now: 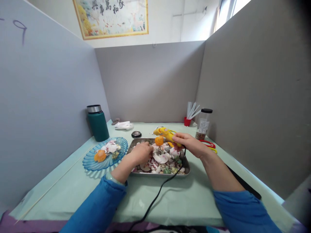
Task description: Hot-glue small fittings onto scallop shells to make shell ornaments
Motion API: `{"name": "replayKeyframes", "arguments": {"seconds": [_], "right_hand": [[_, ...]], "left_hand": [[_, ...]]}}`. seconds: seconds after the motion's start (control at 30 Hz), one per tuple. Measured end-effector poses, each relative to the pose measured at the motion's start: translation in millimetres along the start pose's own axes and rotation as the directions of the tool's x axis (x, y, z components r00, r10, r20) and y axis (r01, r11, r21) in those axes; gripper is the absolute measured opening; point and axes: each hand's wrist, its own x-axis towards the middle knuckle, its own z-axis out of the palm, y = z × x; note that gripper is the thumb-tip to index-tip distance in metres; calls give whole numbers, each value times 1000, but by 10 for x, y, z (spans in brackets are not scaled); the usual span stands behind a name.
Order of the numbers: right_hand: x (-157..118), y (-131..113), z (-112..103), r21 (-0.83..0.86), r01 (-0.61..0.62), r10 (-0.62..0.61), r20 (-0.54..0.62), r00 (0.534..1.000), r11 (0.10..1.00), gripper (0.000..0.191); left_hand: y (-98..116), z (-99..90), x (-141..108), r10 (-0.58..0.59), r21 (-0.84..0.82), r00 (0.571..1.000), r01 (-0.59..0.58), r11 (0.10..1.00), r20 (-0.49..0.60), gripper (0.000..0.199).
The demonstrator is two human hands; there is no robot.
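My right hand (188, 142) is wrapped round a yellow glue gun (166, 133), held above the right part of a metal tray (160, 175). A black cord hangs from the tool and runs down over the table's front edge. My left hand (143, 152) reaches into the tray's left side, its fingers bent down among the shells (161, 158); whether they hold one is hidden. An orange shell (159, 140) lies at the back of the pile. To the left, a blue glass plate (88, 163) holds white pieces and an orange shell.
A green bottle (98, 124) stands at the left, a clear jar (203, 124) and red cup (187, 121) of white sticks at the back right. Red-handled scissors (208, 143) lie by the jar. A round lid (136, 134) sits behind the tray. Grey partitions enclose the table.
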Motion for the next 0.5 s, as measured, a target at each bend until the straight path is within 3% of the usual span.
{"name": "replayKeyframes", "arguments": {"seconds": [0.17, 0.3, 0.5], "right_hand": [[-14, -28, -2, -86, -51, 51, -6, 999, 995, 36], [-30, -48, 5, -154, -45, 45, -3, 999, 987, 35], [-20, -16, -28, -54, -34, 35, 25, 999, 998, 34]], "left_hand": [[-27, 0, -31, 5, 7, 1000, -5, 1000, -26, 17], [-133, -27, -73, -59, -13, 996, 59, 998, -62, 15], [-271, -57, -78, -137, -161, 985, 119, 980, -105, 15]]}}
